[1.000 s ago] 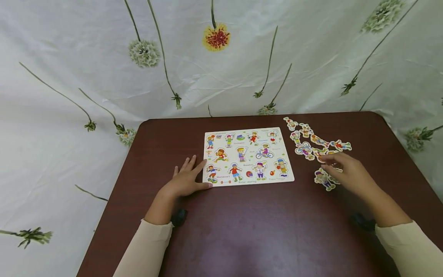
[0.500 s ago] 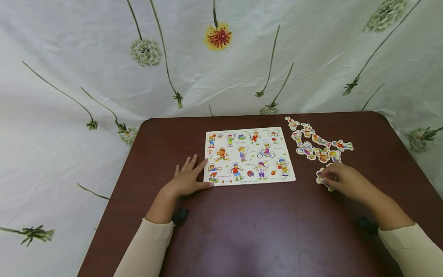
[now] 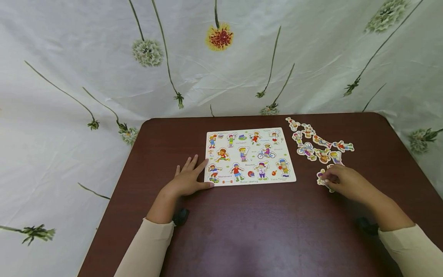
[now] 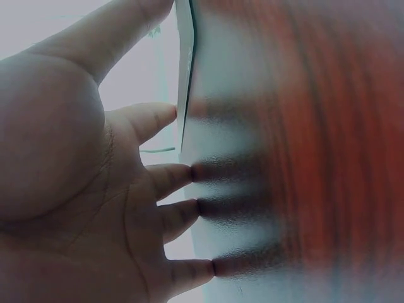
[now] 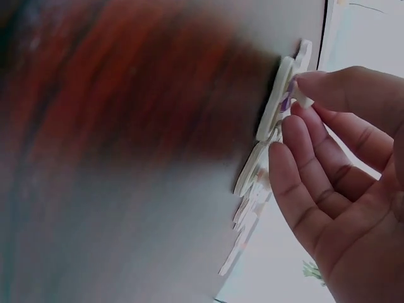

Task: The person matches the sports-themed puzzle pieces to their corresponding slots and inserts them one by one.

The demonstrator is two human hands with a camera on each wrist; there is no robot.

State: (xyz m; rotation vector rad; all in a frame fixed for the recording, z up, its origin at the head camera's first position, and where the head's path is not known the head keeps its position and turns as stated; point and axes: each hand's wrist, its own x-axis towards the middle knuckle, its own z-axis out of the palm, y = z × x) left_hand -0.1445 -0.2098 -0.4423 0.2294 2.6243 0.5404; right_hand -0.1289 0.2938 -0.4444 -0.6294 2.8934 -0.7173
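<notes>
A white puzzle board (image 3: 233, 158) with printed cartoon children playing sports lies flat on the table. My left hand (image 3: 187, 179) is spread at its left side, thumb and index finger touching the board's edge (image 4: 185, 66), while the other fingertips rest on the tabletop. To the right of the board, my right hand (image 3: 351, 184) pinches a small pale knob (image 5: 303, 98) on a child-shaped puzzle piece (image 5: 273, 107) between thumb and fingers. That piece is low at the table among the nearest pieces, and the hand partly covers it in the head view.
Several more child-shaped puzzle pieces (image 3: 322, 141) lie in a loose cluster beyond the right hand, one of them a cyclist piece (image 3: 306, 151). The dark brown table (image 3: 256, 227) ends at the back against a hanging flowered cloth (image 3: 242, 73).
My right hand has come down toward me over the nearest pieces, uncovering those beyond it, and its thumb and fingers have closed on one. The left hand stays at the board.
</notes>
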